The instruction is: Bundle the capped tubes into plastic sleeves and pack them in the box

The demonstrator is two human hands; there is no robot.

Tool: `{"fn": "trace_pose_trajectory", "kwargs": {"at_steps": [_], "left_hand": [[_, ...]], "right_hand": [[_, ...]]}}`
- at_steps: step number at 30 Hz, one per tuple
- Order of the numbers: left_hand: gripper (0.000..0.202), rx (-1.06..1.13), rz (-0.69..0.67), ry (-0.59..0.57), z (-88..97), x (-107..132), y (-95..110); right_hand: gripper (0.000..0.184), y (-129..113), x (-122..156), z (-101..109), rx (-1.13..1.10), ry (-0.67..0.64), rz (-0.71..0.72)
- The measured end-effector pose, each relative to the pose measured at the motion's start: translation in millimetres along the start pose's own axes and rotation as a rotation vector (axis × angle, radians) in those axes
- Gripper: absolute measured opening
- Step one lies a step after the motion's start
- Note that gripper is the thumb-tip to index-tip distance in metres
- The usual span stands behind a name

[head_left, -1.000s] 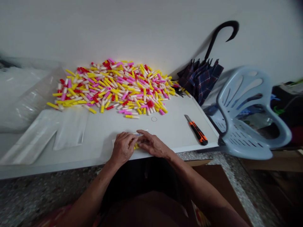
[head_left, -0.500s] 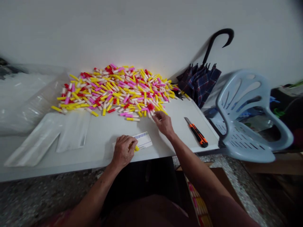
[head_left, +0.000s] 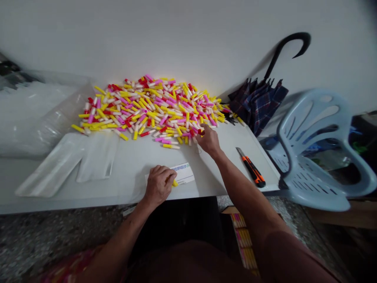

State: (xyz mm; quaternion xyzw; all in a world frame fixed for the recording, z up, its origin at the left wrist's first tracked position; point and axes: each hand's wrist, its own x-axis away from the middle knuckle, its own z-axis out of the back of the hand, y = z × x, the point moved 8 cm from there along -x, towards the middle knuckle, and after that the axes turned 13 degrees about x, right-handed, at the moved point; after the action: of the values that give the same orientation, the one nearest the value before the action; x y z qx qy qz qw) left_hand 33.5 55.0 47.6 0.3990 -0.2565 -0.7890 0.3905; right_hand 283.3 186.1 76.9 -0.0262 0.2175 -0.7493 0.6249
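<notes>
A large heap of small capped tubes [head_left: 153, 108] in yellow, pink, red and white covers the far half of the white table [head_left: 132, 161]. My right hand [head_left: 208, 140] reaches into the heap's near right edge, fingers curled on the tubes there; what it grips is hidden. My left hand [head_left: 159, 184] rests near the table's front edge, closed around a yellow tube and a small clear bag with a printed white label [head_left: 184, 173].
Flat clear plastic bags [head_left: 73, 161] lie at the left, with bulkier clear plastic [head_left: 35, 114] behind them. An orange-and-black utility knife [head_left: 252, 168] lies near the table's right edge. A folded plaid umbrella [head_left: 259, 98] leans on the wall. A pale blue plastic chair [head_left: 318, 149] stands at right.
My right hand left the labelled bag by my left hand and reached forward to the near edge of the heap. My left hand stayed put on the bag. The camera tilted slightly.
</notes>
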Motion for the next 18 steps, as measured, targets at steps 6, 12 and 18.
{"fn": "trace_pose_trajectory", "kwargs": {"at_steps": [6, 12, 18], "left_hand": [[0.015, 0.088, -0.014, 0.070, 7.3, 2, 0], [0.014, 0.084, -0.044, 0.084, 8.2, 2, 2], [0.014, 0.063, -0.043, 0.086, 8.8, 2, 1]], "right_hand": [[0.039, 35, 85, 16, -0.756, -0.053, -0.142], [0.032, 20, 161, -9, -0.771, -0.195, -0.035], [0.017, -11, 167, -8, -0.455, 0.015, 0.233]]}}
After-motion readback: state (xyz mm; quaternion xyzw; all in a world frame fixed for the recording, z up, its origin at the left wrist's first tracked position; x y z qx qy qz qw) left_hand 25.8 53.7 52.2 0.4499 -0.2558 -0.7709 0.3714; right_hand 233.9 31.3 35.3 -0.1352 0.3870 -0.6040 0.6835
